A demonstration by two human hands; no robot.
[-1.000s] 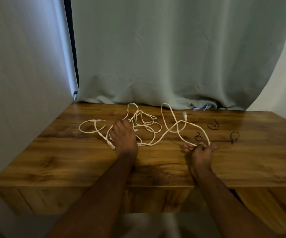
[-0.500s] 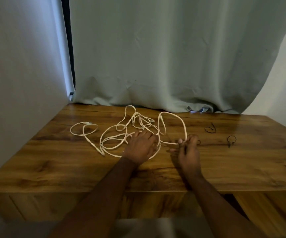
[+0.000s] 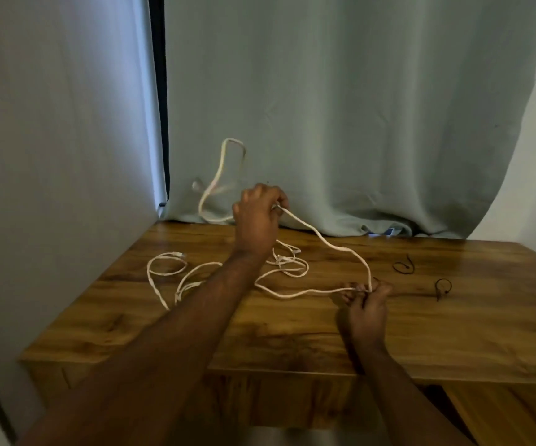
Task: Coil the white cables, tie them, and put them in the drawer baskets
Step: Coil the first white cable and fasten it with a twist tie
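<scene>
No text, label, brand, number or sign can be read on anything here, neither on the wooden table (image 3: pixel 421 333) nor on the curtain (image 3: pixel 340 107) behind it.

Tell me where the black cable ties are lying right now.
In the head view, two black cable ties lie on the wooden table at the right, just beyond the right hand.
</scene>
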